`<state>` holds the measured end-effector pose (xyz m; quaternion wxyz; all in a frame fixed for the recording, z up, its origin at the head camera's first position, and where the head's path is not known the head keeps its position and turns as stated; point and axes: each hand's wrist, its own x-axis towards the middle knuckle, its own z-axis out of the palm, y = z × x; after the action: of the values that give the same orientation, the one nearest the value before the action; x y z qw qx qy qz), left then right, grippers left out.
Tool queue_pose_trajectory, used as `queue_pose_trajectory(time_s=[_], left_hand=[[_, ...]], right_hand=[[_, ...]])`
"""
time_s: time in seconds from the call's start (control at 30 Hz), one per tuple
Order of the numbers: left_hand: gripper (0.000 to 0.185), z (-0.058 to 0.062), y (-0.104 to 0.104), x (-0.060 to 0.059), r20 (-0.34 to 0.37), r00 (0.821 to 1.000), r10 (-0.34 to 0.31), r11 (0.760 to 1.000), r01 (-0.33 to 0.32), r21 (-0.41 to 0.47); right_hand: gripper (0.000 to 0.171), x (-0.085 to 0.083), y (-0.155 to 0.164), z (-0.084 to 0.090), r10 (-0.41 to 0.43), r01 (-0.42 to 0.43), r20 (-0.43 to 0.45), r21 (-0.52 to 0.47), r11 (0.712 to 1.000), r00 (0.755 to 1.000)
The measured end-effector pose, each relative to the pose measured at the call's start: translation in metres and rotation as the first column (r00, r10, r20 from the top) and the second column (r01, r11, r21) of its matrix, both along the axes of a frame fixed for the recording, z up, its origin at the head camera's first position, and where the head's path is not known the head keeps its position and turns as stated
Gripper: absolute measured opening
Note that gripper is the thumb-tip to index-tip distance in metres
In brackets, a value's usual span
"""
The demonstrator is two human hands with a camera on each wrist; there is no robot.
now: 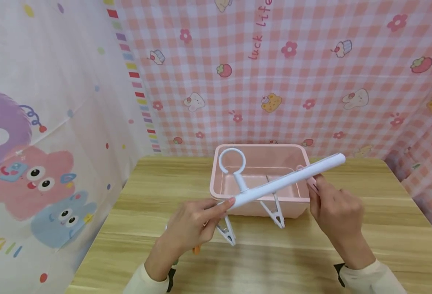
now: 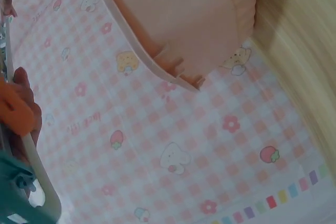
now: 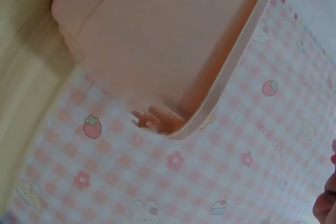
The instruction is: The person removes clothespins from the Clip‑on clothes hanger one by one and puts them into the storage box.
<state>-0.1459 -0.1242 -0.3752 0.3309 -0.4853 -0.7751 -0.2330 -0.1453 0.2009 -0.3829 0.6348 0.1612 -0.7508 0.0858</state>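
A: Any writing you can read?

B: On the pink checked cloth (image 1: 311,81) at the far side, red letters run upward: "luck life". On the left cloth (image 1: 36,143), near its bottom edge, coloured letters look like "ball".

A: Numbers or brands?

B: None legible.

Clip hanger (image 1: 274,185): white plastic, smooth, slightly glossy bar and ring. Behind the hanger, the pink bin (image 1: 300,153) is matt, smooth plastic. Counter (image 1: 403,228) under the hanger: pale wood-grain surface, satin finish, possibly laminate. Backdrop (image 1: 311,81) behind the hanger: thin printed cloth, matt, softly creased.
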Motion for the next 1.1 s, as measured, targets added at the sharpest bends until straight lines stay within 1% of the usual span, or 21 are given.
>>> queue_pose_trajectory(time_s=[0.07, 0.17, 0.23, 0.27, 0.33, 0.37, 0.43, 0.5, 0.57, 0.63, 0.67, 0.7, 0.77, 0.83, 0.87, 0.9, 0.93, 0.97, 1.0, 1.03, 1.1], left_hand=[[0.053, -0.002, -0.001, 0.001, 0.021, 1.000, 0.005, 1.000, -0.005, 0.008], [0.055, -0.002, -0.003, 0.000, 0.022, 1.000, 0.018, 0.999, -0.019, 0.037], [0.049, 0.000, -0.006, -0.001, 0.008, 0.999, 0.032, 0.998, -0.032, 0.060], [0.044, 0.000, -0.007, -0.002, 0.005, 0.999, 0.040, 0.997, -0.041, 0.071], [0.033, 0.002, -0.009, -0.003, -0.005, 0.997, 0.071, 0.994, -0.070, 0.085], [0.030, 0.002, -0.010, -0.003, -0.007, 0.996, 0.086, 0.992, -0.085, 0.089], [0.029, 0.002, -0.012, -0.004, 0.001, 0.995, 0.103, 0.990, -0.103, 0.093], [0.029, 0.002, -0.012, -0.004, 0.006, 0.994, 0.111, 0.990, -0.111, 0.092], [0.030, 0.001, -0.012, -0.004, 0.011, 0.994, 0.113, 0.990, -0.113, 0.090], [0.031, 0.000, -0.011, -0.004, 0.017, 0.993, 0.116, 0.990, -0.117, 0.085], [0.031, 0.000, -0.011, -0.004, 0.019, 0.993, 0.118, 0.989, -0.119, 0.084], [0.032, -0.001, -0.011, -0.004, 0.021, 0.992, 0.121, 0.989, -0.122, 0.084], [0.031, -0.002, -0.011, -0.004, 0.021, 0.992, 0.126, 0.988, -0.127, 0.084], [0.030, -0.003, -0.010, -0.004, 0.016, 0.991, 0.134, 0.987, -0.134, 0.085], [0.030, -0.003, -0.010, -0.004, 0.013, 0.991, 0.137, 0.987, -0.137, 0.085], [0.030, -0.004, -0.009, -0.004, 0.008, 0.990, 0.141, 0.987, -0.141, 0.083], [0.030, -0.005, -0.009, -0.004, 0.003, 0.989, 0.145, 0.986, -0.145, 0.081], [0.030, -0.005, -0.008, -0.004, -0.002, 0.989, 0.149, 0.986, -0.148, 0.080], [0.032, -0.006, -0.007, -0.004, -0.006, 0.988, 0.152, 0.985, -0.151, 0.079], [0.035, -0.006, -0.006, -0.004, -0.008, 0.988, 0.154, 0.985, -0.153, 0.077], [0.043, -0.007, -0.003, -0.004, -0.014, 0.987, 0.157, 0.985, -0.156, 0.074]], right_hand=[[0.049, -0.002, 0.003, -0.001, 0.035, -0.034, 0.016, -0.022, 0.999, 0.999], [0.053, -0.001, 0.009, -0.005, 0.118, -0.111, 0.083, -0.087, 0.990, 0.990], [0.055, 0.000, 0.015, -0.008, 0.176, -0.160, 0.140, -0.117, 0.980, 0.974], [0.056, 0.001, 0.018, -0.008, 0.204, -0.182, 0.189, -0.128, 0.975, 0.961], [0.053, 0.000, 0.025, -0.009, 0.234, -0.203, 0.310, -0.130, 0.971, 0.921], [0.047, 0.000, 0.029, -0.008, 0.234, -0.199, 0.388, -0.128, 0.972, 0.892], [0.033, -0.003, 0.035, -0.007, 0.206, -0.168, 0.543, -0.120, 0.979, 0.814], [0.025, -0.009, 0.038, -0.006, 0.165, -0.132, 0.661, -0.100, 0.986, 0.732], [0.027, -0.017, 0.038, -0.005, 0.149, -0.108, 0.742, -0.103, 0.989, 0.654], [0.028, -0.025, 0.036, -0.005, 0.179, -0.115, 0.777, -0.138, 0.984, 0.604], [0.029, -0.029, 0.035, -0.005, 0.199, -0.119, 0.784, -0.160, 0.980, 0.587], [0.030, -0.032, 0.033, -0.006, 0.221, -0.125, 0.785, -0.183, 0.975, 0.578], [0.030, -0.037, 0.029, -0.007, 0.263, -0.137, 0.767, -0.225, 0.965, 0.586], [0.028, -0.038, 0.023, -0.008, 0.329, -0.175, 0.737, -0.280, 0.944, 0.591], [0.026, -0.037, 0.020, -0.008, 0.376, -0.210, 0.722, -0.314, 0.926, 0.580], [0.023, -0.035, 0.015, -0.008, 0.436, -0.254, 0.710, -0.355, 0.900, 0.554], [0.021, -0.032, 0.011, -0.008, 0.514, -0.307, 0.697, -0.412, 0.858, 0.501], [0.022, -0.029, 0.006, -0.008, 0.594, -0.360, 0.683, -0.475, 0.803, 0.424], [0.024, -0.026, 0.001, -0.007, 0.667, -0.403, 0.668, -0.539, 0.740, 0.332], [0.028, -0.022, -0.004, -0.006, 0.728, -0.435, 0.647, -0.601, 0.671, 0.228], [0.036, -0.017, -0.013, -0.005, 0.812, -0.462, 0.584, -0.718, 0.521, 0.009]])
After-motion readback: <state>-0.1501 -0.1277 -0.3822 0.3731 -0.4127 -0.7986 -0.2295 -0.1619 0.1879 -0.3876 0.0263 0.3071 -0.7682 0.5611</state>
